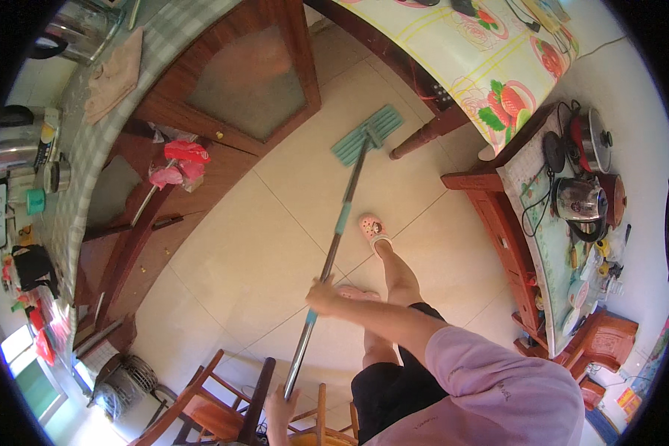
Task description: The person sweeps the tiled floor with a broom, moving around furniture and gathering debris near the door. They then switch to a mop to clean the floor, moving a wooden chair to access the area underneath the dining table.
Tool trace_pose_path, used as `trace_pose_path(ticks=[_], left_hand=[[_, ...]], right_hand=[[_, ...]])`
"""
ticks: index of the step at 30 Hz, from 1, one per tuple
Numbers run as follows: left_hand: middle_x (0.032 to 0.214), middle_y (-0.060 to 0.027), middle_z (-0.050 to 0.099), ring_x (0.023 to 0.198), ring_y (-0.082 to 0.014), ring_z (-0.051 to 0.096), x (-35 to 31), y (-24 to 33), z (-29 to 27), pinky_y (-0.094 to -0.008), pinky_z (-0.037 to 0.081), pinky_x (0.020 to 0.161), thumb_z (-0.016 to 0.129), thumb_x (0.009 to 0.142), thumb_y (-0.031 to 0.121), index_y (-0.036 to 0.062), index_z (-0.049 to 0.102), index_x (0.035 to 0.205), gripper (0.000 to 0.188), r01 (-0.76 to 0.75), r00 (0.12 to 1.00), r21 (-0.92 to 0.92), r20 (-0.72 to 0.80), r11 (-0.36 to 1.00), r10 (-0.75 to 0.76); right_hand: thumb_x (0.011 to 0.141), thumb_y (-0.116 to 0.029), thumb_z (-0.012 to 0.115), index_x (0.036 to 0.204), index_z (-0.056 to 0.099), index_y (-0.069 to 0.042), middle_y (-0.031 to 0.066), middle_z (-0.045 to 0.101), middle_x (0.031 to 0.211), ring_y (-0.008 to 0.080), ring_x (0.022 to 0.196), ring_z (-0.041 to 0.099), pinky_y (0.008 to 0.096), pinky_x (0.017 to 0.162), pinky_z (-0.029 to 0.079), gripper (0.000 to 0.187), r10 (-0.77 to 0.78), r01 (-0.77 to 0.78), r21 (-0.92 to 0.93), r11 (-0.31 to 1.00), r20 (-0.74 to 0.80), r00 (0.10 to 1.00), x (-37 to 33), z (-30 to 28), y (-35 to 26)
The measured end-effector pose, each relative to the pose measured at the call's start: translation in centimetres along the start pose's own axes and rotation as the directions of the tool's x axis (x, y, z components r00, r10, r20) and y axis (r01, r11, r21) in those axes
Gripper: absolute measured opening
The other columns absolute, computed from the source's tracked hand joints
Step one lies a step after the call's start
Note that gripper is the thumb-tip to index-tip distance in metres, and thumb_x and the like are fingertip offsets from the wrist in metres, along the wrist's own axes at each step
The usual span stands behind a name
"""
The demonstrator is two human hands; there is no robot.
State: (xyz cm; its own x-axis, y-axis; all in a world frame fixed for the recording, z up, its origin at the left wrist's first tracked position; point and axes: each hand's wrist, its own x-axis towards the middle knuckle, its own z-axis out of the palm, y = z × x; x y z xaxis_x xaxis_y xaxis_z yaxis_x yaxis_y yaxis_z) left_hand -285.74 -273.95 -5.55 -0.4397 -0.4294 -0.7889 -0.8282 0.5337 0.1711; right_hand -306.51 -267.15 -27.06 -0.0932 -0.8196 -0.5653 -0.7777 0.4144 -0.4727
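Observation:
A flat mop [334,251] with a silver pole, teal grips and a green rectangular head slants across the view. Its head rests on the tiled floor beside a dark wooden table leg. My right hand [322,296] is wrapped round the middle of the pole, just above a teal grip. Lower down, near the pole's end, my left hand [279,407] is closed on it; part of that hand is hard to make out against the chairs.
A table with a strawberry-print cover [461,56] stands ahead. Along the right is a sideboard [498,245] bearing an electric kettle [578,199] and pots. Wooden cabinets [238,89] line the left, with a pink bag [184,163] hanging. Wooden chairs [215,412] stand close at lower left.

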Motion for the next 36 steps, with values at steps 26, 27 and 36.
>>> trace_pose_path(ticks=[26, 27, 36], left_hand=[[0.065, -0.0216, 0.055, 0.060, -0.0383, 0.055, 22.1, 23.5, -3.0, -0.0421, 0.045, 0.052, 0.058, 0.075, 0.032, -0.0007, 0.047, 0.079, 0.034, -0.207, 0.977, -0.085, 0.039, 0.975, 0.210], [0.065, -0.0217, 0.056, 0.062, -0.0386, 0.055, 21.5, 24.2, -3.3, -0.0430, 0.045, 0.053, 0.058, 0.075, 0.033, -0.0006, 0.047, 0.079, 0.035, -0.187, 0.982, -0.035, 0.019, 0.982, 0.188], [0.069, -0.0239, 0.055, 0.069, -0.0413, 0.053, 9.3, 13.5, -2.1, -0.0457, 0.042, 0.058, 0.057, 0.074, 0.034, -0.0018, 0.048, 0.081, 0.038, -0.069, 0.998, -0.048, -0.014, 0.996, 0.068]], right_hand=[[0.055, -0.015, 0.062, 0.071, 0.062, -0.010, 0.0048, 0.056, 0.075, 0.0224, 0.086, 0.048, 0.0442, 0.070, 0.034, 0.016, 0.177, -0.234, -0.234, 0.944, -0.239, 0.955, 1.8, -14.6, 29.9], [0.055, -0.014, 0.062, 0.071, 0.062, -0.010, 0.0046, 0.056, 0.075, 0.0224, 0.087, 0.048, 0.0450, 0.071, 0.034, 0.017, 0.212, -0.290, -0.264, 0.920, -0.290, 0.933, 1.8, -14.2, 29.8], [0.053, -0.013, 0.063, 0.071, 0.062, -0.003, 0.0116, 0.058, 0.079, 0.0280, 0.087, 0.049, 0.0505, 0.063, 0.042, 0.021, 0.013, -0.011, -0.195, 0.981, 0.011, 1.000, 0.4, -9.9, 15.7]])
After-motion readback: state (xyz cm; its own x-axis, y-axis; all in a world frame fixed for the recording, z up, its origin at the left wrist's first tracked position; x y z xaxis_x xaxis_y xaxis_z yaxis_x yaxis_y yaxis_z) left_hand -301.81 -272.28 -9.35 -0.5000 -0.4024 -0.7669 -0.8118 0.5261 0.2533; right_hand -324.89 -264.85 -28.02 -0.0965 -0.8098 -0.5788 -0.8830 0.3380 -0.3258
